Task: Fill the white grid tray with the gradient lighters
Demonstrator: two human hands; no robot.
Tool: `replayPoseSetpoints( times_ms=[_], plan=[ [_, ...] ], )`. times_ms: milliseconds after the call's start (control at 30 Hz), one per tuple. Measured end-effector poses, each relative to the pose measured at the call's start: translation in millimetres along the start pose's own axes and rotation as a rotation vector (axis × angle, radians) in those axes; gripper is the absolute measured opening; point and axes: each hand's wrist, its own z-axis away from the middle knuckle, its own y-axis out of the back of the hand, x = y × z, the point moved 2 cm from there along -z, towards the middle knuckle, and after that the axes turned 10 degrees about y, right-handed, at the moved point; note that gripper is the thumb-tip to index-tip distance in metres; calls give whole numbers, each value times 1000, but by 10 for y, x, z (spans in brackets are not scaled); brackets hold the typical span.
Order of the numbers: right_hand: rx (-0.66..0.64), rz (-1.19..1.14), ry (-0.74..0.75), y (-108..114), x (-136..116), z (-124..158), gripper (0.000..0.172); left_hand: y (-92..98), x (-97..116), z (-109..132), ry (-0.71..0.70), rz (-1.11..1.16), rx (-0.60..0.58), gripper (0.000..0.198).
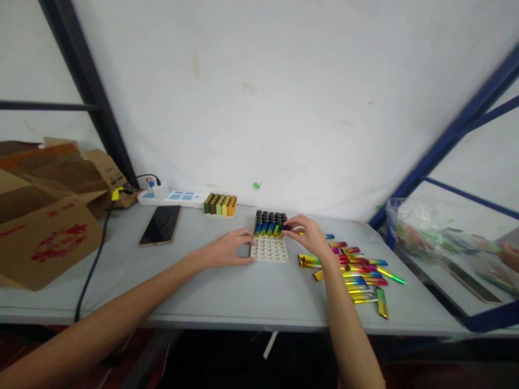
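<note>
Tray, white, dimpled, flat on grey table; rear rows filled with upright dark-capped tubes. Left hand flat against tray's left edge, fingers relaxed, gripping nothing. Right hand at rear right corner, fingertips pinched on one tube. Loose iridescent tubes scattered just right.

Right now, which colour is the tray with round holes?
The tray is white or cream, seen in the head view.

Even, soft light; faint shadows; slightly blurred throughout, edges bowed and stretched
</note>
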Motion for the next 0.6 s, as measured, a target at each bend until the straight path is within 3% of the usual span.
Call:
replayPoseSetpoints(
  times_ms=[267,467,600],
  plan=[
    [-39,58,136,-340,-104,-127,27,-6,9,-7,9,-4,-7,31],
    [151,238,114,-501,2,-177,25,-26,-17,-13,17,-23,1,31],
    [203,346,120,-648,37,-220,23,-34,-13,-17,18,-12,-2,31]
  ],
)
